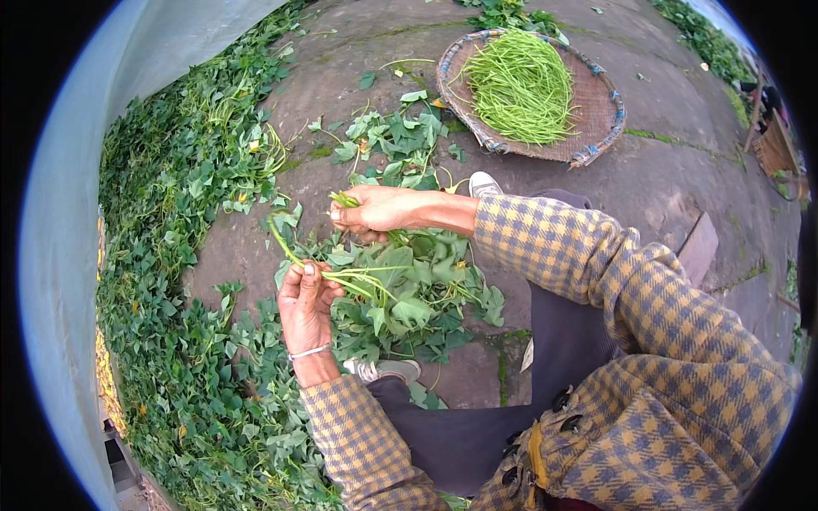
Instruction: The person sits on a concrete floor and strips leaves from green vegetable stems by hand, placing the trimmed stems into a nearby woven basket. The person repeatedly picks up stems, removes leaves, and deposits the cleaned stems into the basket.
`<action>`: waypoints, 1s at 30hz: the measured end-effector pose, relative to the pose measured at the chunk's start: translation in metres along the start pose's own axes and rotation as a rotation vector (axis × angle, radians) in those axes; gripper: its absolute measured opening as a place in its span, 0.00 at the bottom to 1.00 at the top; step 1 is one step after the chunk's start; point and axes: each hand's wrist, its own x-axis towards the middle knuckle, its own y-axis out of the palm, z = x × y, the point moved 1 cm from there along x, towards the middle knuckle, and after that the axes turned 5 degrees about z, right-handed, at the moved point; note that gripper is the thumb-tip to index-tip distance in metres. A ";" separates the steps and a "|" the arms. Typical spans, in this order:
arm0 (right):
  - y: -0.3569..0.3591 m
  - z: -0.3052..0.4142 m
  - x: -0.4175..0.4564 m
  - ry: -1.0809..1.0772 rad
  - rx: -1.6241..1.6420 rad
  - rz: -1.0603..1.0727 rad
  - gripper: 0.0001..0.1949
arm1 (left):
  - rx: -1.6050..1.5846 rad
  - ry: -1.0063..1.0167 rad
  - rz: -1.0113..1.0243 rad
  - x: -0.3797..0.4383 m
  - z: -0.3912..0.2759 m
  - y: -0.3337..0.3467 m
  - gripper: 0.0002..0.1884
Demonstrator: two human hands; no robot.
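Observation:
My left hand [307, 297], with a pale bracelet at the wrist, pinches a leafy vine shoot [361, 281] between thumb and fingers. Its thin green stalks reach right towards a leaf, while a thicker stem end sticks out on the far side. My right hand [374, 207] is closed around a small bunch of green stems [345, 200], whose cut-looking ends show beyond the thumb. Below both hands lies a heap of green leaves [409, 313] on the paving, between my two shoes.
A round woven basket [591, 118] with blue binding on its rim holds a pile of light green stalks [521, 86]. Cut leafy vines [172, 255] cover the ground along the left, beside a pale sheet [70, 255]. A flat stone piece [698, 246] lies at right.

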 end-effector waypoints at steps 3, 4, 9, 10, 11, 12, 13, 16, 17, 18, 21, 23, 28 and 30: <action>-0.004 0.002 -0.001 -0.014 -0.007 0.063 0.16 | 0.012 -0.024 0.012 0.002 0.002 0.000 0.08; -0.004 0.003 -0.002 -0.007 -0.061 0.065 0.16 | 0.020 -0.022 0.007 0.003 0.002 0.000 0.08; -0.002 0.007 -0.014 -0.007 -0.208 0.190 0.16 | 0.061 0.015 -0.036 0.004 -0.001 0.002 0.07; -0.001 0.011 -0.018 -0.001 -0.276 0.197 0.14 | 0.074 0.015 -0.040 0.004 0.000 0.002 0.07; -0.001 0.008 -0.016 -0.044 -0.284 0.208 0.13 | 0.088 0.015 -0.045 0.005 0.000 0.002 0.07; 0.002 0.011 -0.015 -0.086 -0.291 0.219 0.13 | 0.101 0.013 -0.049 0.006 0.001 0.001 0.07; 0.005 0.013 -0.016 -0.128 -0.297 0.230 0.12 | 0.109 0.010 -0.057 0.006 0.003 0.000 0.07; 0.002 0.005 -0.015 -0.124 -0.291 0.214 0.11 | 0.126 0.002 -0.074 0.008 0.006 0.002 0.07; 0.000 0.001 -0.013 -0.173 -0.294 0.226 0.11 | 0.128 0.001 -0.079 0.009 0.006 0.005 0.07; 0.002 0.000 -0.013 -0.179 -0.325 0.205 0.11 | 0.131 0.000 -0.089 0.009 0.006 0.005 0.07; 0.003 -0.001 -0.013 -0.185 -0.466 0.159 0.10 | 0.165 -0.003 -0.101 0.009 0.008 0.005 0.07; 0.005 -0.001 -0.014 -0.221 -0.519 0.111 0.10 | 0.183 0.008 -0.105 0.010 0.009 0.005 0.07; 0.009 -0.005 -0.016 -0.339 -0.735 -0.007 0.10 | 0.296 -0.034 -0.160 0.010 0.012 0.008 0.06; 0.013 -0.005 -0.017 -0.348 -0.815 -0.061 0.10 | 0.325 -0.028 -0.168 0.011 0.013 0.007 0.06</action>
